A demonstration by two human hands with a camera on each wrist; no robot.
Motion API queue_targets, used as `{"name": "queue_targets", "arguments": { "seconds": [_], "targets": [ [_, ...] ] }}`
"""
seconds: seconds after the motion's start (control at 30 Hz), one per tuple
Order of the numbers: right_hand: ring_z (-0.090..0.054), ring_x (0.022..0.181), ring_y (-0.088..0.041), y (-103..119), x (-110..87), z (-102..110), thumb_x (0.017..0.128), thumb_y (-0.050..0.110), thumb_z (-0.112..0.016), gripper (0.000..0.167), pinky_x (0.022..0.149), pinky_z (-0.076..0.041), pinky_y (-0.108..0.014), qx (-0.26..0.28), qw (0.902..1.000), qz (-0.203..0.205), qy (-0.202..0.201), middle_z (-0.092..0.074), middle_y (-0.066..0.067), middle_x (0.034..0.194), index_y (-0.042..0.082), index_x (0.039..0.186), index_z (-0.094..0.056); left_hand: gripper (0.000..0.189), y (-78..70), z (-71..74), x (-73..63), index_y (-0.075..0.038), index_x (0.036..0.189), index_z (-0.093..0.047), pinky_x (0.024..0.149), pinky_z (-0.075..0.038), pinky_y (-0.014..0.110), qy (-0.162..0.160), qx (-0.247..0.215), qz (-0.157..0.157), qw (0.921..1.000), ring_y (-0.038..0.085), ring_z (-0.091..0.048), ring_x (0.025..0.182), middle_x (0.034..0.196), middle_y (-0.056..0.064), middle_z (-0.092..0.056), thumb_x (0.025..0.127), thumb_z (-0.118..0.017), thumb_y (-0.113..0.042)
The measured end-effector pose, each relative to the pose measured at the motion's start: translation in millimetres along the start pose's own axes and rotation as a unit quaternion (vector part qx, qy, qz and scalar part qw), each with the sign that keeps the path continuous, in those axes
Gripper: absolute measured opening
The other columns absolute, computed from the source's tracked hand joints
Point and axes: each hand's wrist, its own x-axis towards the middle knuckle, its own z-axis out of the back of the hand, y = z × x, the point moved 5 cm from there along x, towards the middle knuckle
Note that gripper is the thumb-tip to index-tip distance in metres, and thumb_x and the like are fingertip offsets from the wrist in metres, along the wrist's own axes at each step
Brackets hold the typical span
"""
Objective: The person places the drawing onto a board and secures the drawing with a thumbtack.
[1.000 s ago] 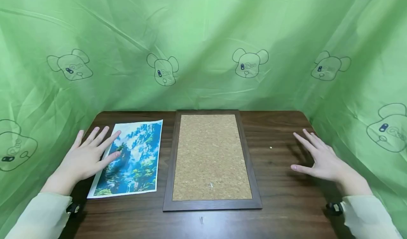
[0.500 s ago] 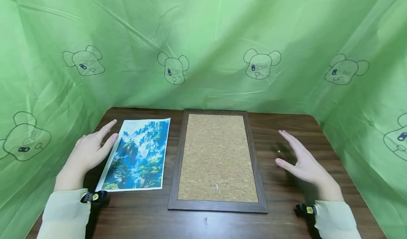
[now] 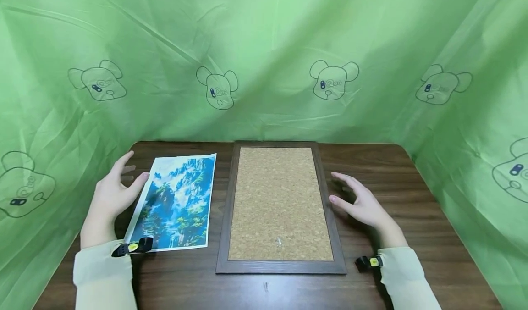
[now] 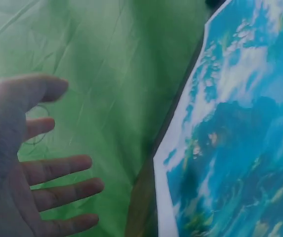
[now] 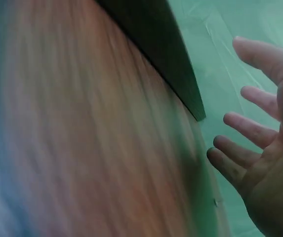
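Note:
A printed landscape picture (image 3: 181, 200) in blue and green lies on the table's left half. My left hand (image 3: 113, 190) is at its left edge, fingers spread and holding nothing; in the left wrist view the hand (image 4: 27, 158) appears apart from the paper (image 4: 230, 143). A cork board (image 3: 280, 200) in a dark brown frame (image 3: 280, 267) lies in the middle. Close to the frame's right side is my right hand (image 3: 365, 204), its fingers loosely bent with nothing between them. The right wrist view shows the same hand (image 5: 264, 133) beside the dark frame edge (image 5: 166, 54).
The dark wooden table (image 3: 412, 200) has rounded far corners. A green curtain (image 3: 264, 48) with printed bear heads surrounds it at the back and both sides. A small light mark (image 3: 278, 241) shows on the lower cork.
My right hand has moved left, towards the frame. My left hand has drawn back from above the picture to its left edge and turned more sideways. The head view has shifted slightly.

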Motion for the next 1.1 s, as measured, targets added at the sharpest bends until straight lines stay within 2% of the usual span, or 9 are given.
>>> {"name": "queue_targets", "arguments": {
  "seconds": [0.17, 0.23, 0.3, 0.47, 0.67, 0.87, 0.97, 1.1],
  "targets": [
    [-0.051, 0.148, -0.044, -2, 4.6, -12, 0.106, 0.016, -0.075, 0.068, 0.116, -0.047, -0.037, 0.101, 0.9947, -0.005, 0.018, -0.048, -0.017, 0.166, 0.015, 0.167, -0.045, 0.09, 6.9, -8.5, -1.5, -0.023, 0.178, -0.012, 0.091, -0.049, 0.078, 0.037, -0.008, 0.01, 0.9992, 0.062, -0.056, 0.13, 0.155, 0.039, -0.05, 0.109, -0.064, -0.049],
    [-0.048, 0.15, -0.044, -3, 7.4, -18, 0.109, 0.015, -0.071, 0.064, 0.114, -0.045, -0.025, 0.132, 0.9906, -0.011, 0.032, -0.047, -0.016, 0.168, 0.013, 0.167, -0.045, 0.091, 13.2, -9.5, -3.7, -0.021, 0.178, -0.011, 0.091, -0.048, 0.078, 0.054, -0.007, 0.013, 0.9984, 0.063, -0.054, 0.131, 0.155, 0.041, -0.049, 0.11, -0.064, -0.048],
    [-0.044, 0.154, -0.041, -3, 10.7, -23, 0.11, 0.018, -0.069, 0.06, 0.115, -0.039, -0.018, 0.132, 0.9903, -0.013, 0.041, -0.046, -0.012, 0.17, 0.013, 0.166, -0.048, 0.091, 18.9, -10.5, -6.0, -0.019, 0.178, -0.011, 0.091, -0.047, 0.079, 0.069, -0.004, 0.013, 0.9975, 0.064, -0.052, 0.132, 0.155, 0.042, -0.047, 0.11, -0.064, -0.047],
    [-0.038, 0.159, -0.035, -5, 13.3, -28, 0.111, 0.024, -0.069, 0.056, 0.115, -0.032, -0.012, 0.084, 0.9956, -0.014, 0.039, -0.041, -0.004, 0.174, 0.015, 0.164, -0.053, 0.09, 26.3, -17.7, -5.5, -0.016, 0.177, -0.015, 0.089, -0.05, 0.077, 0.088, -0.003, 0.004, 0.9961, 0.062, -0.053, 0.129, 0.153, 0.042, -0.048, 0.109, -0.067, -0.045],
    [-0.038, 0.159, -0.036, -13, 7.7, -26, 0.108, 0.023, -0.073, 0.058, 0.112, -0.03, -0.009, 0.067, 0.9966, -0.025, 0.041, -0.036, -0.005, 0.177, 0.013, 0.162, -0.055, 0.093, 34.5, -26.3, 0.0, -0.01, 0.176, -0.019, 0.085, -0.054, 0.072, 0.096, -0.012, 0.001, 0.9953, 0.058, -0.058, 0.122, 0.15, 0.042, -0.05, 0.107, -0.072, -0.043],
    [-0.034, 0.161, -0.036, -14, 7.5, -26, 0.106, 0.026, -0.076, 0.06, 0.113, -0.028, -0.008, 0.078, 0.9955, -0.026, 0.046, -0.036, -0.003, 0.177, 0.014, 0.162, -0.056, 0.103, 43.3, -30.9, -1.7, -0.003, 0.174, -0.016, 0.084, -0.055, 0.064, 0.125, -0.015, 0.008, 0.992, 0.054, -0.06, 0.118, 0.145, 0.039, -0.052, 0.103, -0.079, -0.042],
    [-0.034, 0.161, -0.035, -14, 8.4, -27, 0.105, 0.024, -0.077, 0.061, 0.113, -0.03, -0.008, 0.092, 0.9942, -0.026, 0.049, -0.036, -0.003, 0.177, 0.014, 0.162, -0.056, 0.107, 47.0, -32.9, -3.5, -0.003, 0.175, -0.013, 0.083, -0.056, 0.06, 0.149, -0.027, 0.011, 0.9883, 0.054, -0.058, 0.118, 0.15, 0.04, -0.047, 0.101, -0.081, -0.041],
    [-0.035, 0.16, -0.036, -15, 8.3, -26, 0.105, 0.022, -0.078, 0.061, 0.113, -0.031, -0.008, 0.102, 0.9934, -0.023, 0.049, -0.036, -0.004, 0.177, 0.013, 0.161, -0.056, 0.111, 50.8, -36.1, -5.6, -0.006, 0.176, -0.011, 0.086, -0.053, 0.059, 0.17, -0.044, 0.013, 0.9843, 0.054, -0.055, 0.12, 0.155, 0.041, -0.042, 0.099, -0.085, -0.036]
  ]
}}
